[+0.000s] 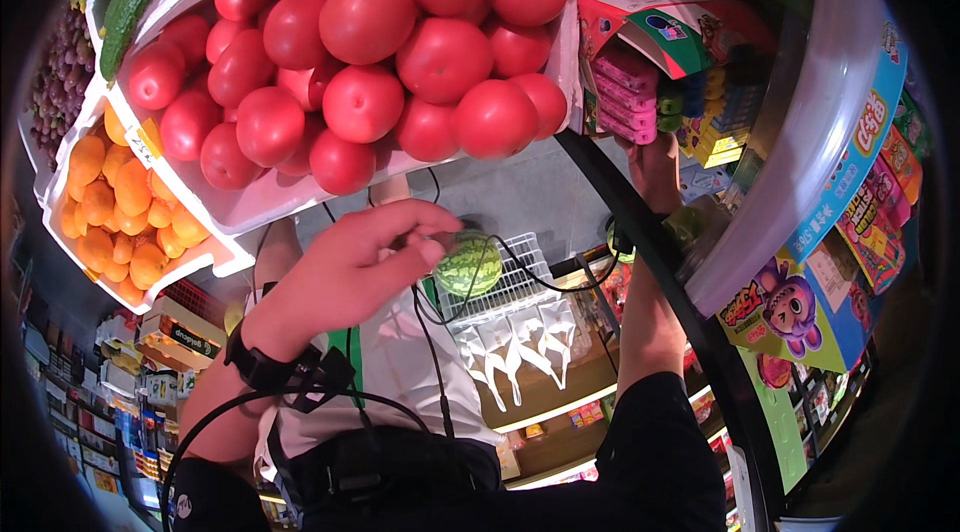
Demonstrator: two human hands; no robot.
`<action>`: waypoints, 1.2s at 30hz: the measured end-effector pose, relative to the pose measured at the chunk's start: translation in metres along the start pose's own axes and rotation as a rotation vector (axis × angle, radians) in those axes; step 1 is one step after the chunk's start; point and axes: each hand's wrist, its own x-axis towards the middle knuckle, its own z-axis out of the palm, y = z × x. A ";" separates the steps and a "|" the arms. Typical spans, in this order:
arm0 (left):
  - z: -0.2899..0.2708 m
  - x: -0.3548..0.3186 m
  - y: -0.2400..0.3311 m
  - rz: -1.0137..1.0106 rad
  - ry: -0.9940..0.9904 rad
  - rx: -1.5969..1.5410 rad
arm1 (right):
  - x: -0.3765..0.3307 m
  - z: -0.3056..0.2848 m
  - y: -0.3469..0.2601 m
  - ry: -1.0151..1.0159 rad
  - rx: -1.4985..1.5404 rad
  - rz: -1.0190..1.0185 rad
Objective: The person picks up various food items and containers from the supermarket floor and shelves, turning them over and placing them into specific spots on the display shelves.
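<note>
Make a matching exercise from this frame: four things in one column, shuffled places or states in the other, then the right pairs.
Column one
1. tomatoes
2. left hand
3. right hand
4. watermelon

Column two
A. striped green, near the middle of the view
B. partly hidden, up at the pink packs
C. red, heaped at the top of the view
D. in full view just below the white box, holding nothing

Right pairs: 1-C, 2-D, 3-B, 4-A
</note>
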 end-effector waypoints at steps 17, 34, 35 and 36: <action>0.077 0.120 0.075 0.405 -0.079 0.083 | -0.008 -0.032 -0.001 -0.328 0.007 -0.083; 0.053 0.103 0.073 0.276 -0.082 -0.126 | -0.078 -0.068 0.064 0.090 -0.068 -0.228; 0.047 0.088 0.067 0.295 -0.103 -0.202 | -0.101 -0.057 0.084 0.173 0.018 -0.260; 0.040 0.073 0.061 0.316 -0.125 -0.278 | -0.117 -0.047 0.089 0.231 0.021 -0.075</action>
